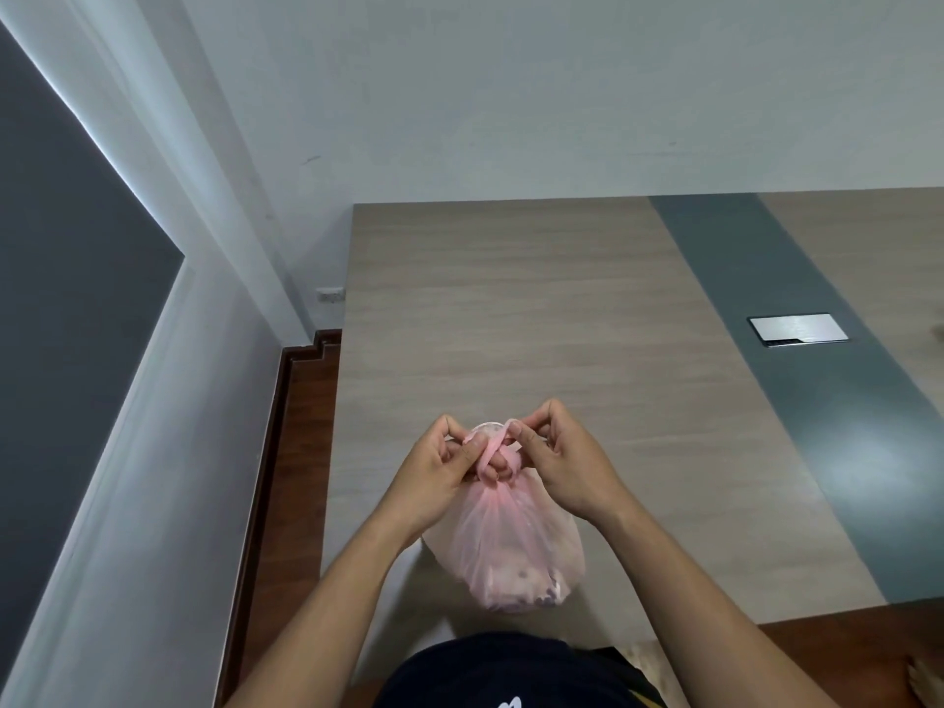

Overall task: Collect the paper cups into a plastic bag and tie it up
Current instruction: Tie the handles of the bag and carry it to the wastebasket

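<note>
Far left: a dark wooden floor (pixel 301 452) runs beside the white wall, and a wall socket (pixel 329 296) sits just beside the far corner of the worktop (pixel 511 298), which is pale wood grain.

Left hand (pixel 434 470): fingers curled, pinching one handle strip of the pink plastic bag (pixel 505 544) close to the neck.

The bag stands on the worktop near its front edge, directly before the person. Its neck is gathered and the two handle strips (pixel 491 447) cross over each other above it. The paper cups (pixel 516 580) show only as dim shapes through the film at the bottom; their number cannot be told.

Right hand (pixel 567 467): thumb and forefinger pinch the other strip, the remaining fingers tucked in.

Further right, a grey band (pixel 817 426) crosses the worktop, with a metal hatch (pixel 797 329) set in it, well apart from the bag.

Assessment: collecting appears complete and the tying is in hand, with the knot formed loosely and not yet drawn down. To do it well:
- Keep both pinches near the crossing.
- Pull the strips outward evenly and low, so the knot seats against the gathered neck.
- Leave the bag resting on the worktop so its weight does not drag.
- Pull steadily, as the film looks thin and a jerk could stretch or tear a strip.
- Add a second pass to guard against slipping.
</note>
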Motion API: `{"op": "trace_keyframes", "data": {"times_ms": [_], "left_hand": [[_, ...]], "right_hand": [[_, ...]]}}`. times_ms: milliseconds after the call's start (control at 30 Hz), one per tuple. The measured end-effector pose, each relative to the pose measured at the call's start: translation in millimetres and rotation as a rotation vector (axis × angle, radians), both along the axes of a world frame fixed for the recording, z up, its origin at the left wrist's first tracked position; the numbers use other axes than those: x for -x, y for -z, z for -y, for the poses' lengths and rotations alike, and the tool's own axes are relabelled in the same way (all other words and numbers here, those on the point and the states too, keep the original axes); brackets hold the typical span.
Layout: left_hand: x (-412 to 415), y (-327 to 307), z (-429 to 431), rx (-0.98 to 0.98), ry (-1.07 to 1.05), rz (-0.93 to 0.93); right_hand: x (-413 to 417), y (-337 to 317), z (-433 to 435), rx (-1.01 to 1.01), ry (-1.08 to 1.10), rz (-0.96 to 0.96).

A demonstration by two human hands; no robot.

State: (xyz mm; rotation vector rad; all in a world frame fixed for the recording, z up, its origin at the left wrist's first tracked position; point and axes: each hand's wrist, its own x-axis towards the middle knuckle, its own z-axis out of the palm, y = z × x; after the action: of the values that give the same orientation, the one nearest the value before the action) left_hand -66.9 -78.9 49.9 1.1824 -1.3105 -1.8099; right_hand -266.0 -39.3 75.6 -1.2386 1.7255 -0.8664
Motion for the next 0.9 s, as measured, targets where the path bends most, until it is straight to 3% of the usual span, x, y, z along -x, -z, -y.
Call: {"op": "trace_keyframes", "data": {"times_ms": [133, 267, 400, 533, 733, 900], "left_hand": [[3.5, -7.1, -4.0, 0.159, 0.017, 0.201], [5.5, -7.5, -4.1, 0.486, 0.003, 0.412], [7.6, -4.6, -5.4, 0.642, 0.003, 0.427], [8.9, -7.4, -6.5, 0.681, -0.026, 0.391], [9.7, -0.9, -5.3, 0.638, -0.083, 0.416], [11.1, 5.3, -5.3, 0.488, -0.138, 0.427]], "right_hand": [[-6.0, -1.1, -2.6, -0.013, 0.072, -0.034], [-8.6, -2.6, -3.1, -0.084, 0.09, 0.03], [-5.5, -0.9, 1.3, -0.144, 0.091, 0.056], [0.5, -3.2, 4.2, -0.116, 0.097, 0.227], [0.3, -9.4, 0.6, -0.2, -0.013, 0.208], [2.7, -5.6, -3.4, -0.212, -0.203, 0.117]]}}
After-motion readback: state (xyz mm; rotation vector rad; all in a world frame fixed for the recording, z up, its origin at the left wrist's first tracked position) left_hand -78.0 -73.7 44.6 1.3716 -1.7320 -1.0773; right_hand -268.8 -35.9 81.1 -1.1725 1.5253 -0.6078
